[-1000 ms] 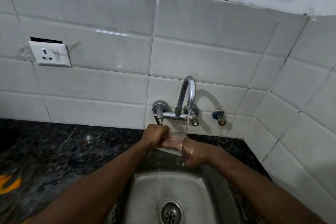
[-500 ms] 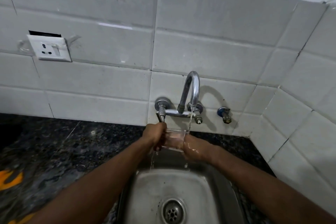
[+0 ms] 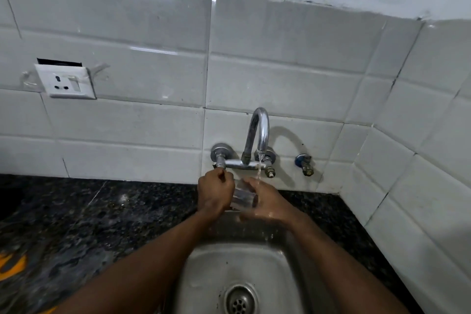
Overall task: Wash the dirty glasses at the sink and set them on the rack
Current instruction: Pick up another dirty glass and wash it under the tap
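A clear drinking glass (image 3: 242,195) is held between both hands over the back of the steel sink (image 3: 204,275), under the running tap (image 3: 258,132). My left hand (image 3: 215,192) grips its left side with curled fingers. My right hand (image 3: 265,199) wraps round its right side, and the thin stream of water lands on those wet fingers. Much of the glass is hidden by the hands. No rack is in view.
Dark speckled stone counter (image 3: 102,224) surrounds the sink. The drain (image 3: 239,299) is at the bottom centre. White wall tiles rise behind, with a socket (image 3: 65,81) at left and a small blue-handled valve (image 3: 304,164) right of the tap. Something orange (image 3: 10,265) lies at the left edge.
The hands and glass stay under the stream, with the grip shifting slightly round the glass. The view has tilted a little upward.
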